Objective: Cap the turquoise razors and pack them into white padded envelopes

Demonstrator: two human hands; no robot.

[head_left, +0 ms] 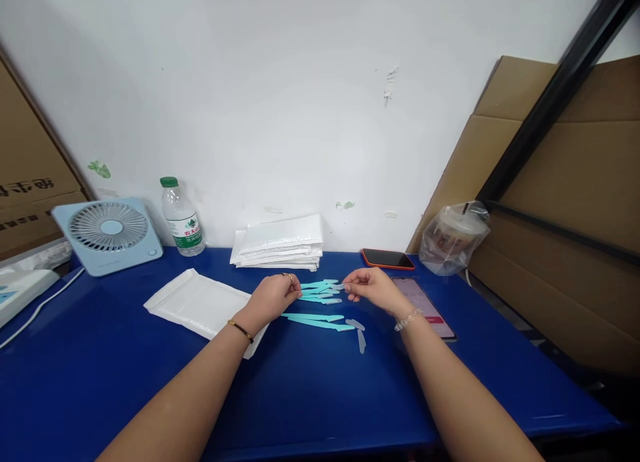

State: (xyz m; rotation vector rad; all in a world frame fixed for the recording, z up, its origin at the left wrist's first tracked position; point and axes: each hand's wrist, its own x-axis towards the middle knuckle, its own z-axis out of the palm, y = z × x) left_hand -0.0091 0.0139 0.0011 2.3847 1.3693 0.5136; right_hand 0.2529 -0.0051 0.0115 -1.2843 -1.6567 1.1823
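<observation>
My left hand (pixel 274 298) is closed in a pinch on the handle end of a teal plastic knife-shaped tool (pixel 320 285). My right hand (pixel 371 287) pinches the small clear cap (pixel 341 287) at its other end. Both hover just above the blue table (pixel 310 389). Several more teal tools (pixel 317 321) lie on the table between my hands, and two loose clear caps (pixel 359 333) lie to their right. A white padded mailer (pixel 197 305) lies flat under my left wrist.
A stack of white mailers (pixel 280 243) sits by the wall. Behind it stand a water bottle (pixel 181 217) and a small blue fan (pixel 108 232). Two phones (pixel 388 258) (pixel 425 307) lie right of my hands, beside a bagged drink cup (pixel 453 237). Cardboard (pixel 560 202) leans at right.
</observation>
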